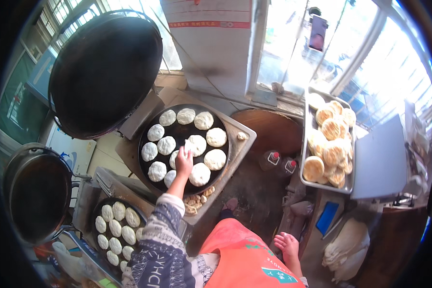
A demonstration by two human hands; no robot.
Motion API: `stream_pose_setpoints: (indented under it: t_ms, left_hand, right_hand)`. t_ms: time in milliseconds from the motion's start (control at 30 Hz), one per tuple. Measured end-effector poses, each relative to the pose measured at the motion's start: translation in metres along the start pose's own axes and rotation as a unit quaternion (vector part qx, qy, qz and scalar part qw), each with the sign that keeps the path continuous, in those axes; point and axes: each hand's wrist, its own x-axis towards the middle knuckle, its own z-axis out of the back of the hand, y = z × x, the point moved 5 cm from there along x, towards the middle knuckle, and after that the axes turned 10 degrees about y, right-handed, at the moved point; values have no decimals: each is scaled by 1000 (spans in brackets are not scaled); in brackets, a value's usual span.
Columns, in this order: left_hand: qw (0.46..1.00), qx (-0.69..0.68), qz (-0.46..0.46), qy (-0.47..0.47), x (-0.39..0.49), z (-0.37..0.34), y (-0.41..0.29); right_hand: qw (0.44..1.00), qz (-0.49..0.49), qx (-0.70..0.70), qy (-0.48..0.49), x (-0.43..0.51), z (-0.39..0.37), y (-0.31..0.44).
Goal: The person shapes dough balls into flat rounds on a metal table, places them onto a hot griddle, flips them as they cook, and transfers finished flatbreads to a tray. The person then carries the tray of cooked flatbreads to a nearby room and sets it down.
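My left hand (184, 162) reaches over a round black griddle pan (183, 138) that holds several pale, flat dough rounds. Its fingertips are at the lower left edge of one dough round (196, 145) near the middle, with a small white bit by them. Whether the fingers grip anything is unclear. Another dough round (174, 159) is partly covered by that hand. Down by the orange apron (244, 264), my right hand (287, 245) hangs with its fingers apart and nothing in them.
A raised black lid (106, 73) stands behind the griddle. At lower left, a second pan holds more dough rounds (115, 227) beside its raised lid (36, 196). Browned flatbreads (333, 149) fill a metal tray (303, 169) at right. Red-capped bottles (270, 160) stand on the floor.
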Motion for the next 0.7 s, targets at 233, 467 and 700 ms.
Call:
stream_pose_setpoints:
  t_ms: [233, 467, 700]
  left_hand:
    - [974, 155, 54, 157, 135, -32, 51]
    - [954, 272, 23, 127, 178, -29, 40]
    - [978, 200, 32, 48, 199, -32, 44]
  right_hand:
    - [992, -56, -102, 41, 51, -86, 45]
    - [984, -92, -151, -32, 66, -86, 70]
    - [985, -75, -154, 19, 84, -108, 80]
